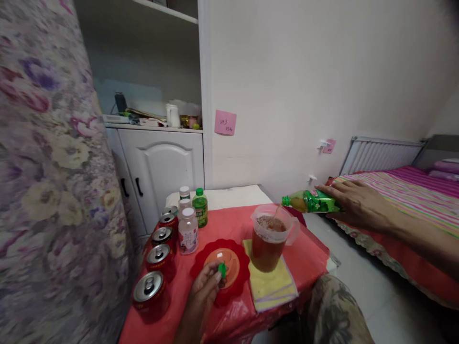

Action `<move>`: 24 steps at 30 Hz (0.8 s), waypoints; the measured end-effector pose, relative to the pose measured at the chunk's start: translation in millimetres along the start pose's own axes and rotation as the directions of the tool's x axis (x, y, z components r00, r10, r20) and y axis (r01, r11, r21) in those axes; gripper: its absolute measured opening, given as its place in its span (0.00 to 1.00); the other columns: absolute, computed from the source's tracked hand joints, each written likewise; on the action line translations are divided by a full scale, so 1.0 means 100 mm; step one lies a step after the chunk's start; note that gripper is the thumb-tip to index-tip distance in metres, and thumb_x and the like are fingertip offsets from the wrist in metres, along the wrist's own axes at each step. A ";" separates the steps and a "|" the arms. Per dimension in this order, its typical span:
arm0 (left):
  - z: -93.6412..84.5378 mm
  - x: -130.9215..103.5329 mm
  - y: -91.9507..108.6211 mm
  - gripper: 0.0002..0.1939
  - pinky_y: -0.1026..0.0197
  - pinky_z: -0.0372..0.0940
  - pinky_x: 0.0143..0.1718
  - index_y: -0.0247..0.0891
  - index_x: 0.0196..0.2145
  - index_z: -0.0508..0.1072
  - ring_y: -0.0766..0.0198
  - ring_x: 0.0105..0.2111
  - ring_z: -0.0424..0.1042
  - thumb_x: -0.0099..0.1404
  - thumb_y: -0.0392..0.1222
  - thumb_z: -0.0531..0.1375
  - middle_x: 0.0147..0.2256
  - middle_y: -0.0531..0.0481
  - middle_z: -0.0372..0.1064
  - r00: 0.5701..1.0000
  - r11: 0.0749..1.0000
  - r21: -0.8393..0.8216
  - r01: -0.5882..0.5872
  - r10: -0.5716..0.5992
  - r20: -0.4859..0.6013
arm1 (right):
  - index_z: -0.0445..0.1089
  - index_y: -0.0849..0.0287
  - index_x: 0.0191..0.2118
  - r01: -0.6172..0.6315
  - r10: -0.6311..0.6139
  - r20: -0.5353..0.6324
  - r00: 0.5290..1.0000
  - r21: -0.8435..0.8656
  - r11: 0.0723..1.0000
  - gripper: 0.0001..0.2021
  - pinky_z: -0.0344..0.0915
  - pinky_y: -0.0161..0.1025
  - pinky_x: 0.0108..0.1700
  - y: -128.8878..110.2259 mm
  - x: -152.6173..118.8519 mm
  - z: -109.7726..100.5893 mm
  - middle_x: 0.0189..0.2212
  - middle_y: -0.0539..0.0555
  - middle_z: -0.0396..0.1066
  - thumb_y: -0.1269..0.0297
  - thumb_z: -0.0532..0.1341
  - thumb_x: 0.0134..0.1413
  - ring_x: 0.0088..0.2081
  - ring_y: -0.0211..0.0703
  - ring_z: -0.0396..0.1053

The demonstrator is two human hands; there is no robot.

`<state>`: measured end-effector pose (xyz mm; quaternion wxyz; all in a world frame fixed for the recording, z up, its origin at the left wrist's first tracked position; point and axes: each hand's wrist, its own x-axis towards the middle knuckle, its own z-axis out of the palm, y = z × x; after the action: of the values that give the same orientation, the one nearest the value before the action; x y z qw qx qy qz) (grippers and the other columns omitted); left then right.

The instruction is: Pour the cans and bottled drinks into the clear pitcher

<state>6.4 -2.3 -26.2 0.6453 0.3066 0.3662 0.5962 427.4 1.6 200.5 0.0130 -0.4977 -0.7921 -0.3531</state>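
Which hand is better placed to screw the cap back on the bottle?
Probably the left hand: it pinches the green cap over the red plate. The right hand is tilting the bottle over the pitcher.

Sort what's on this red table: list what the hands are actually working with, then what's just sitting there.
In use:
right hand tipping the green bottle
clear jug, brown drink inside
left hand pinching the green cap

Lying about:
four red cans
small white bottles
upright green bottle
red plate
yellow cloth under the jug
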 end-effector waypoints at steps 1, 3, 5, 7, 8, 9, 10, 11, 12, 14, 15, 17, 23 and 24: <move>0.00 0.00 0.00 0.23 0.60 0.67 0.38 0.38 0.37 0.82 0.61 0.35 0.73 0.43 0.47 0.77 0.35 0.47 0.77 1.000 1.000 -0.001 0.001 -0.001 0.002 | 0.60 0.57 0.63 0.004 -0.004 -0.004 1.000 -0.008 1.000 0.26 0.61 0.51 0.49 0.00 0.00 0.00 0.45 0.60 0.74 0.52 0.58 0.63 0.44 0.56 0.73; -0.01 0.01 0.00 0.23 0.61 0.67 0.38 0.38 0.37 0.82 0.62 0.35 0.72 0.43 0.47 0.78 0.35 0.47 0.76 1.000 1.000 -0.007 0.009 -0.009 0.013 | 0.61 0.57 0.62 0.013 -0.013 -0.009 1.000 -0.015 1.000 0.26 0.60 0.50 0.49 0.01 0.01 -0.01 0.44 0.60 0.75 0.52 0.58 0.63 0.44 0.56 0.73; -0.02 0.01 -0.01 0.22 0.63 0.67 0.38 0.38 0.38 0.82 0.64 0.35 0.72 0.44 0.47 0.78 0.35 0.48 0.76 0.999 1.000 -0.012 0.014 -0.013 0.029 | 0.61 0.57 0.62 0.020 -0.020 -0.013 1.000 -0.017 1.000 0.26 0.60 0.50 0.49 0.01 0.02 -0.02 0.43 0.60 0.75 0.52 0.59 0.63 0.43 0.55 0.73; -0.04 0.01 -0.02 0.22 0.63 0.67 0.38 0.39 0.39 0.82 0.65 0.35 0.72 0.46 0.47 0.77 0.35 0.49 0.76 0.999 1.000 -0.012 0.014 -0.014 0.046 | 0.61 0.57 0.62 0.022 -0.022 -0.021 1.000 -0.021 1.000 0.27 0.59 0.50 0.49 0.01 0.03 -0.03 0.43 0.59 0.75 0.51 0.59 0.62 0.44 0.55 0.73; -0.05 0.01 -0.03 0.22 0.63 0.67 0.39 0.39 0.39 0.82 0.65 0.35 0.72 0.47 0.47 0.77 0.36 0.49 0.75 0.999 1.000 -0.009 0.011 -0.011 0.053 | 0.61 0.57 0.62 0.021 -0.021 -0.024 0.999 -0.025 0.999 0.27 0.59 0.50 0.49 0.02 0.04 -0.04 0.43 0.59 0.75 0.51 0.59 0.62 0.44 0.55 0.73; -0.06 0.01 -0.03 0.22 0.64 0.67 0.39 0.39 0.39 0.82 0.65 0.36 0.72 0.47 0.47 0.77 0.36 0.49 0.75 0.998 1.000 -0.006 0.009 -0.008 0.059 | 0.61 0.57 0.62 0.019 -0.020 -0.026 0.999 -0.028 0.999 0.27 0.59 0.50 0.50 0.02 0.04 -0.04 0.43 0.59 0.75 0.50 0.59 0.62 0.44 0.55 0.73; -0.06 0.01 -0.04 0.21 0.64 0.67 0.39 0.39 0.40 0.82 0.64 0.36 0.72 0.48 0.47 0.77 0.36 0.48 0.75 0.998 1.000 -0.002 0.007 -0.007 0.066 | 0.61 0.57 0.62 0.017 -0.018 -0.026 1.000 -0.031 0.999 0.27 0.59 0.50 0.50 0.02 0.05 -0.05 0.44 0.59 0.75 0.50 0.60 0.62 0.44 0.55 0.73; -0.07 0.01 -0.04 0.21 0.64 0.67 0.39 0.39 0.40 0.81 0.64 0.36 0.71 0.48 0.46 0.77 0.36 0.49 0.75 0.997 1.000 0.001 0.007 -0.007 0.072 | 0.61 0.57 0.62 0.015 -0.016 -0.022 1.000 -0.034 0.999 0.27 0.59 0.50 0.50 0.02 0.05 -0.06 0.44 0.59 0.75 0.50 0.60 0.62 0.44 0.55 0.73; -0.07 0.01 -0.04 0.20 0.64 0.67 0.39 0.39 0.40 0.81 0.64 0.37 0.71 0.49 0.46 0.76 0.37 0.48 0.75 0.997 1.000 0.003 0.006 -0.006 0.079 | 0.61 0.56 0.62 0.012 -0.013 -0.019 1.000 -0.038 0.999 0.27 0.59 0.50 0.51 0.01 0.06 -0.06 0.43 0.59 0.75 0.51 0.60 0.62 0.44 0.55 0.73; -0.07 0.01 -0.04 0.20 0.64 0.67 0.40 0.39 0.40 0.81 0.64 0.37 0.71 0.50 0.46 0.76 0.37 0.49 0.75 0.996 1.000 0.003 0.006 -0.006 0.085 | 0.61 0.55 0.62 0.007 -0.007 -0.016 1.000 -0.047 0.999 0.26 0.58 0.50 0.51 0.01 0.07 -0.07 0.44 0.59 0.76 0.52 0.60 0.62 0.44 0.55 0.73; -0.07 0.02 -0.04 0.19 0.64 0.67 0.40 0.40 0.40 0.81 0.64 0.37 0.71 0.50 0.46 0.76 0.37 0.49 0.75 0.996 1.000 0.002 0.007 -0.007 0.086 | 0.62 0.55 0.62 0.005 -0.006 -0.016 1.000 -0.050 0.999 0.26 0.58 0.50 0.52 0.01 0.08 -0.07 0.44 0.59 0.76 0.52 0.60 0.62 0.44 0.55 0.73; -0.07 0.02 -0.04 0.19 0.64 0.67 0.40 0.40 0.40 0.81 0.64 0.38 0.72 0.50 0.46 0.76 0.37 0.49 0.75 0.997 1.000 -0.001 0.005 -0.005 0.083 | 0.61 0.55 0.62 0.008 -0.009 -0.016 1.000 -0.051 0.999 0.26 0.57 0.51 0.54 0.01 0.09 -0.07 0.45 0.59 0.76 0.51 0.59 0.63 0.45 0.55 0.73; -0.03 -0.02 -0.01 0.19 0.64 0.68 0.41 0.39 0.39 0.82 0.64 0.37 0.72 0.50 0.45 0.76 0.37 0.49 0.76 0.998 1.000 0.007 0.005 -0.005 0.063 | 0.61 0.54 0.63 0.021 -0.022 -0.007 1.000 -0.056 0.998 0.26 0.55 0.56 0.58 0.02 0.11 -0.07 0.45 0.58 0.76 0.51 0.60 0.63 0.45 0.56 0.73; -0.02 -0.03 0.00 0.19 0.63 0.68 0.40 0.39 0.39 0.82 0.64 0.37 0.72 0.49 0.45 0.76 0.36 0.48 0.76 0.998 1.000 0.010 0.002 -0.003 0.055 | 0.61 0.54 0.63 0.020 -0.020 -0.008 1.000 -0.059 0.998 0.26 0.55 0.56 0.58 0.02 0.11 -0.07 0.45 0.58 0.76 0.52 0.60 0.63 0.44 0.56 0.73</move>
<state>4.6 -5.4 -27.0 0.6543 0.3256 0.3517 0.5850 420.6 6.5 211.2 -0.0016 -0.4883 -0.7863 -0.3786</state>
